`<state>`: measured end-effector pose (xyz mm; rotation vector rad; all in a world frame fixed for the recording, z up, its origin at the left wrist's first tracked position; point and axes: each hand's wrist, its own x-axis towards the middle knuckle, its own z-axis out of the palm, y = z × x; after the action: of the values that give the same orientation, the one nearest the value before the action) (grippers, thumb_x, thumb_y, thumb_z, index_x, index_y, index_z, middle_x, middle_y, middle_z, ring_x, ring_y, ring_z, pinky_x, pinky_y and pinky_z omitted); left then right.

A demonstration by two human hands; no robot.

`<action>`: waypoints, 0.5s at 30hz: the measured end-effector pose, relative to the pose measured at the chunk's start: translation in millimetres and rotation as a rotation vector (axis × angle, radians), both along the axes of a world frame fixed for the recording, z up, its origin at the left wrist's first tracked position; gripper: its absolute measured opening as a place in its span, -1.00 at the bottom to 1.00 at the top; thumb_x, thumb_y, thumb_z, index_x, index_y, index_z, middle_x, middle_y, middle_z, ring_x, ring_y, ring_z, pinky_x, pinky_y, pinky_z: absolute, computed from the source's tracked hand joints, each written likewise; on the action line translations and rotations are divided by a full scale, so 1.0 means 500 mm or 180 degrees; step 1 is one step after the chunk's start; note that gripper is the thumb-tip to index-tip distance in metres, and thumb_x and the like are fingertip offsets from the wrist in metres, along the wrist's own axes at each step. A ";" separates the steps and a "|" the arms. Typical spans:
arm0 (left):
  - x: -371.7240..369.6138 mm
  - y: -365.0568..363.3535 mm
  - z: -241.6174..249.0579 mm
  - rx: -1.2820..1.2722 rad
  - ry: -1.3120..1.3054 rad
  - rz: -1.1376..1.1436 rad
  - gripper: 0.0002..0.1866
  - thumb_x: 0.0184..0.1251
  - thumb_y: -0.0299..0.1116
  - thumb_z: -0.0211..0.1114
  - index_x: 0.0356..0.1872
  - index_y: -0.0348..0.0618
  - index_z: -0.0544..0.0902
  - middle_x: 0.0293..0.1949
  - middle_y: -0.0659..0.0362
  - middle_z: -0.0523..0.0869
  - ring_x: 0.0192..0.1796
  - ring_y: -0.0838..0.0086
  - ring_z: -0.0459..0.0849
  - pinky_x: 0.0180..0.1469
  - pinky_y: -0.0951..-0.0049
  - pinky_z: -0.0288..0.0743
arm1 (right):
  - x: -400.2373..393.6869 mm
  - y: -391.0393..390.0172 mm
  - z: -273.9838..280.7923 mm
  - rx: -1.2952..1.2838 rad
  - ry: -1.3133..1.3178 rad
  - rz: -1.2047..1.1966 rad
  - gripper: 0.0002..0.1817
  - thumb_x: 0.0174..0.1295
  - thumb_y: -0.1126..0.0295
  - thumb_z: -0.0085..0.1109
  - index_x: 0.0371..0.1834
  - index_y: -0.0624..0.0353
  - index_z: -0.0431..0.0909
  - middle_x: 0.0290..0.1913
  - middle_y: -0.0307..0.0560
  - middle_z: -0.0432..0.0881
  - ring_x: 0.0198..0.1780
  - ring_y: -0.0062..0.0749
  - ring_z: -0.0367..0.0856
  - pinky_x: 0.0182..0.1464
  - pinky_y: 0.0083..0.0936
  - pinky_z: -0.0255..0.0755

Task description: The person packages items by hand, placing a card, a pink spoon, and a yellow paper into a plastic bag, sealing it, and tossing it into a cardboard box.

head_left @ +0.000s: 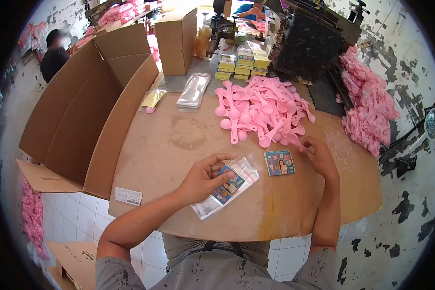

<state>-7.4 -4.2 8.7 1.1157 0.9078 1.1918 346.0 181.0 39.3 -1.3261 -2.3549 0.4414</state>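
My left hand (pixel 202 180) is closed on a blue printed card (pixel 228 187), thumb on top. The card lies over a stack of clear plastic bags (pixel 204 210) near the table's front edge. At the right, my right hand (pixel 320 158) pinches the end of a pink plastic spoon (pixel 292 140) at the near edge of a heap of pink spoons (pixel 258 108). Between my hands lies a small stack of blue printed cards (pixel 279 164), with neither hand touching it.
A large open cardboard box (pixel 97 159) stands at the left, and a taller carton (pixel 176 46) behind. Clear bags (pixel 193 91), a packed spoon with card (pixel 153 99) and yellow-edged card stacks (pixel 244 58) lie farther back. Bagged pink spoons (pixel 369 106) hang right. A person (pixel 54 60) is far left.
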 end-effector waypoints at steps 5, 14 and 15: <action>0.006 -0.007 0.008 0.0061 0.0066 -0.0023 -0.51 0.57 -0.55 0.27 0.45 -0.30 0.43 0.05 0.07 0.79 0.08 0.58 0.74 0.12 0.53 0.65 | -0.100 -0.114 0.089 -0.0850 0.0642 0.0788 -0.80 0.41 0.42 0.36 0.00 0.28 0.74 -0.17 -0.07 0.78 -0.17 -0.53 0.71 -0.11 -0.51 0.59; 0.011 -0.019 0.005 0.0007 0.0215 -0.0206 -0.56 0.60 -0.48 0.28 0.42 -0.31 0.51 0.10 0.08 0.78 0.13 0.58 0.71 0.13 0.52 0.63 | -0.194 -0.179 0.123 -0.0985 0.0845 0.1514 -0.87 0.38 0.51 0.34 -0.09 0.31 0.72 -0.25 -0.09 0.72 -0.17 -0.45 0.72 -0.11 -0.49 0.63; 0.014 -0.018 0.002 0.0186 0.0272 -0.0206 -0.58 0.60 -0.47 0.28 0.39 -0.31 0.54 0.11 0.08 0.78 0.13 0.58 0.71 0.12 0.52 0.63 | -0.199 -0.176 0.123 -0.0938 0.0610 0.1671 -0.86 0.38 0.51 0.32 -0.05 0.31 0.71 -0.21 -0.07 0.72 -0.15 -0.42 0.73 -0.10 -0.48 0.64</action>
<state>-0.6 -13.3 9.6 1.2420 0.9000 1.1308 246.5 92.8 100.8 -0.7074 -2.5182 1.0530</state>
